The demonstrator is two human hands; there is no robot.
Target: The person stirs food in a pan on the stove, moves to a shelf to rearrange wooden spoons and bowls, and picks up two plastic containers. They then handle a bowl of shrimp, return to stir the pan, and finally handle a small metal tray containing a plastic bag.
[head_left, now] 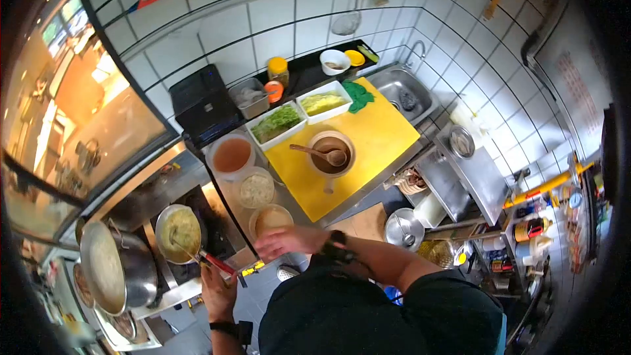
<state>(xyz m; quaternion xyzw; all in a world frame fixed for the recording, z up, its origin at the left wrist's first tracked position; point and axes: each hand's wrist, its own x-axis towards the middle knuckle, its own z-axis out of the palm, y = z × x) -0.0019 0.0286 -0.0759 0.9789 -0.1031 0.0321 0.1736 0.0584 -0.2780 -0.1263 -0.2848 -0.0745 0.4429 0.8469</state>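
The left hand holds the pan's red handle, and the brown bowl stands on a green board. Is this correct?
The board is yellow, not green; the head view shows it. The left hand, red handle and brown bowl are as you say.

Bright, even light falls on the yellow board (368,133) beyond the right hand (286,240), which is slightly smeared by motion. The left hand (220,292) and the pan handle (217,264) it grips sit dimmer. Daylight glares in the window (98,112) far left of it. Fisheye bending curves the tiled wall (276,20); the corners go black.
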